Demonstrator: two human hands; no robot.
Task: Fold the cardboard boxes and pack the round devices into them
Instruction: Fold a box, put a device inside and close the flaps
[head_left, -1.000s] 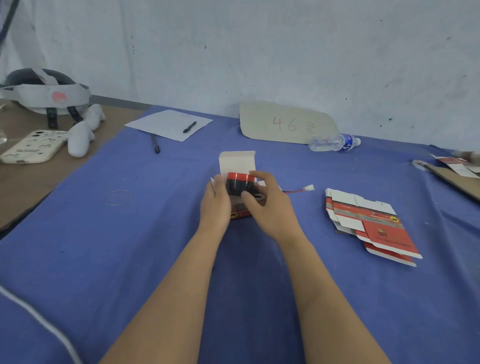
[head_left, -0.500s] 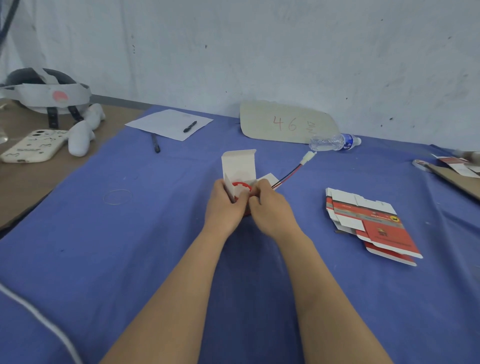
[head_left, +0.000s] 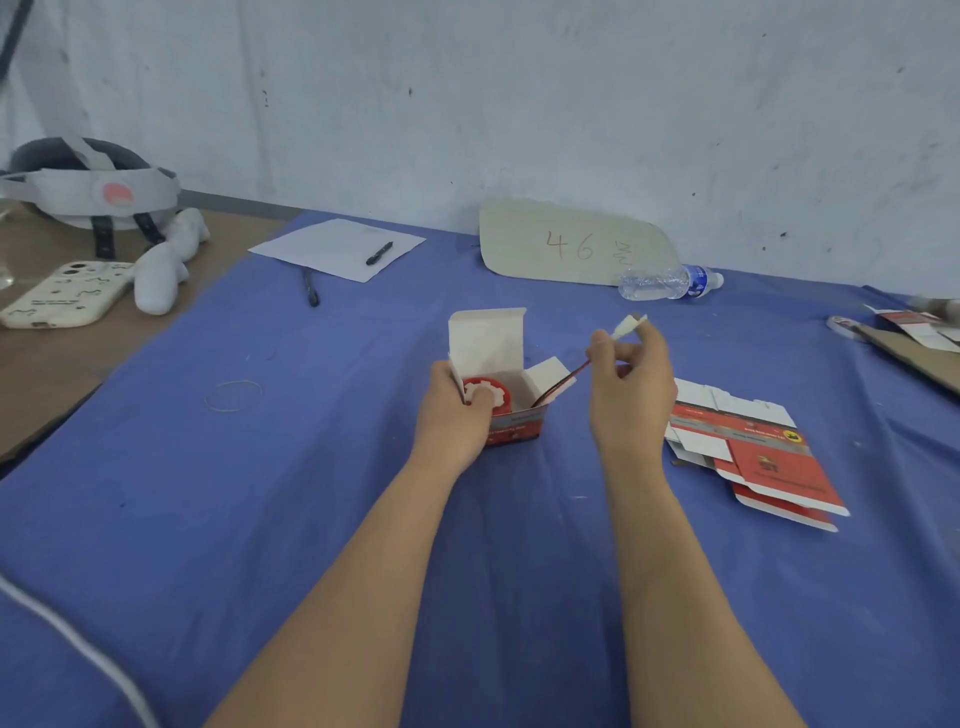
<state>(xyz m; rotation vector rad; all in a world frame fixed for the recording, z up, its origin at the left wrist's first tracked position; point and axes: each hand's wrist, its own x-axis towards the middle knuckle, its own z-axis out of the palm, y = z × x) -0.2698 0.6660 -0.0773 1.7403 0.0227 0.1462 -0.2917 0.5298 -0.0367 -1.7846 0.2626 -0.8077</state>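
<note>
**Q:** Item one, device?
**A:** Device (head_left: 488, 392): seated in the box (head_left: 514, 423), under my left thumb. My left hand (head_left: 457, 415) curls round the box's near wall. I judge it light and hard-shelled.

**Q:** Item two, wire?
**A:** Wire (head_left: 563, 382): thin and limp. My right hand (head_left: 631, 384) pinches its plug (head_left: 628, 326) between thumb and forefinger. Best held at the plug; tugging may strain the joint.

**Q:** Item three, box?
**A:** Thin card, with the lid (head_left: 485, 338) upright beyond my left fingers. It probably creases easily, so grip the walls.
</note>
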